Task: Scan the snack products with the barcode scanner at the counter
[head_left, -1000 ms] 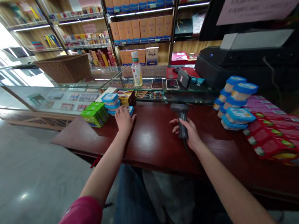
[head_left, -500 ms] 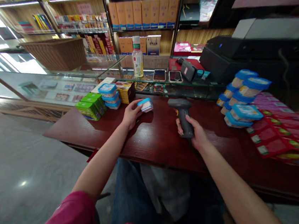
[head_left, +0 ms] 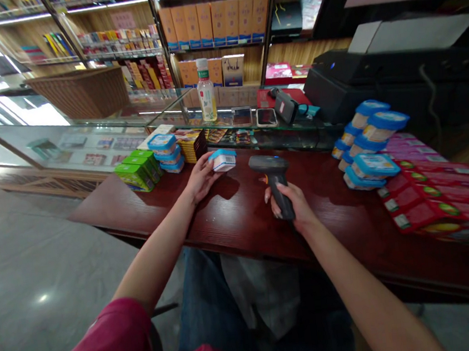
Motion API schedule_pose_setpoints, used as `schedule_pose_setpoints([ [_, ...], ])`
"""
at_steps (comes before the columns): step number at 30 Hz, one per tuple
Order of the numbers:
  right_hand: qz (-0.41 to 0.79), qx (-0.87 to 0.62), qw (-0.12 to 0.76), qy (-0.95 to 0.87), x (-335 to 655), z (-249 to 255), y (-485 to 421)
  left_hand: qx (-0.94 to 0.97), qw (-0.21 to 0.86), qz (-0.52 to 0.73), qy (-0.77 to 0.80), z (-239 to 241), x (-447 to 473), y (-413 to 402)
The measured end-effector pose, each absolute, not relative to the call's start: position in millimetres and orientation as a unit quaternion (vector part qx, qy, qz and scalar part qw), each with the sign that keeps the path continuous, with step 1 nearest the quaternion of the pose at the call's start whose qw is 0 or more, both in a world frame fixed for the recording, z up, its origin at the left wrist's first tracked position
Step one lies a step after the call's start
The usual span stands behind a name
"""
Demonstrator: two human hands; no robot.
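head view: the left hand [head_left: 200, 178] reaches far across the dark red counter [head_left: 239, 219], its fingers grasping a small white tub [head_left: 223, 160], blue lid up, just above the wood. to the right, the right hand [head_left: 295, 207] clenches an upright dark scanner [head_left: 270, 166], whose head points left at the tub.

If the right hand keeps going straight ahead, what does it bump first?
The scanner it holds would probably hit the front of the glass counter, just right of the blue-lidded tub; depth is unclear.
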State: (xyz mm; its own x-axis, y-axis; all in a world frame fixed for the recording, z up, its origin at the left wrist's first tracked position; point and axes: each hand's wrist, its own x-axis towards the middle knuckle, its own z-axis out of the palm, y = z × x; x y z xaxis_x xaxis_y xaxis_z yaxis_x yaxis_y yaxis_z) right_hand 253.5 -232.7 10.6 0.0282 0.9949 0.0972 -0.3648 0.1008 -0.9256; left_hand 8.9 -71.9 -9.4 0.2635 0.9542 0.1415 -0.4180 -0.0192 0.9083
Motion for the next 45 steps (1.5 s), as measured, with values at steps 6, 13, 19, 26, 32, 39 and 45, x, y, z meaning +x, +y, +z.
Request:
schedule_pose_setpoints([
  [6, 0.559, -0.356, 0.614, -0.427, 255.8, 9.3, -232.7, 0.498, 0.616, 0.538, 0.288, -9.5, 10.9, -73.5],
  [13, 0.517, -0.372, 0.665, -0.39, 262.1, 7.5, -231.9, 0.59, 0.485, 0.553, 0.333, -14.7, 9.3, -73.1],
  [19, 0.396, -0.442, 0.718, -0.363, 290.8, 3.7, -240.5, 0.744, 0.251, 0.485, 0.385, -17.7, 13.3, -73.2],
  [26, 0.243, -0.489, 0.756, -0.361, 338.5, 6.0, -281.0, 0.891, 0.111, 0.313, 0.311, -13.8, 25.3, -81.3],
  [32, 0.075, -0.513, 0.797, -0.31, 369.2, 4.8, -302.3, 0.918, 0.137, 0.286, 0.237, -6.8, 62.6, -84.9],
  [39, -0.008, -0.542, 0.801, -0.254, 379.1, -4.6, -303.7, 0.898, 0.188, 0.34, 0.205, 6.8, 169.9, -112.8],
  [45, -0.023, -0.562, 0.801, -0.206, 381.6, -9.9, -300.0, 0.856, 0.13, 0.455, 0.21, 51.9, 268.8, -159.0],
])
